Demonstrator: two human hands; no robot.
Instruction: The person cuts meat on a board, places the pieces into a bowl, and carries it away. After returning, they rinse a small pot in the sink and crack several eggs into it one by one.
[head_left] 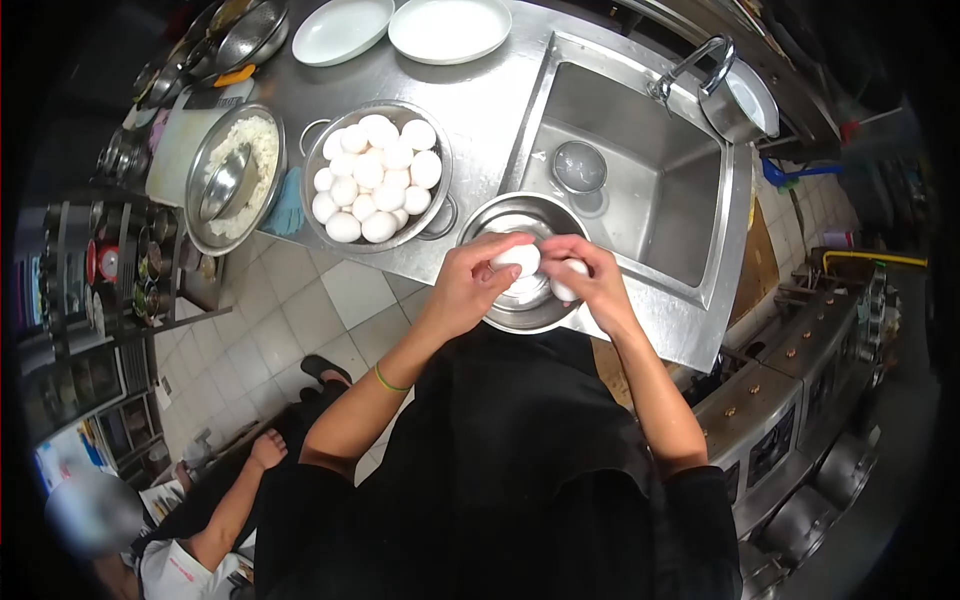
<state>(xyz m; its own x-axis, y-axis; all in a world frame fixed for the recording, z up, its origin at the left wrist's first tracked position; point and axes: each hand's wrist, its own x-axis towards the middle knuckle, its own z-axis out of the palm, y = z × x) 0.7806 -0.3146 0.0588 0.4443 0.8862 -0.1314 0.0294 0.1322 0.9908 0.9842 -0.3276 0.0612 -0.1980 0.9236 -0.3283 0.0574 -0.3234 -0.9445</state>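
Observation:
Both hands are over a steel bowl [527,318] at the counter's front edge, beside the sink. A white egg [518,261] is in my left hand [470,283], the fingers wrapped around it. My right hand [597,285] is closed around a second white egg [570,279], close to the first one. Whether the two eggs touch is hard to tell. Inside the bowl there is something pale and shiny, mostly hidden by the hands. To the left stands a steel colander-like pot [445,165] heaped with several white eggs [368,171].
A steel sink [640,220] with a faucet [690,70] lies at the right, a small round strainer [579,167] in it. White plates [450,28] stand behind; a bowl of rice [262,150] is left. Another person [205,530] sits at lower left.

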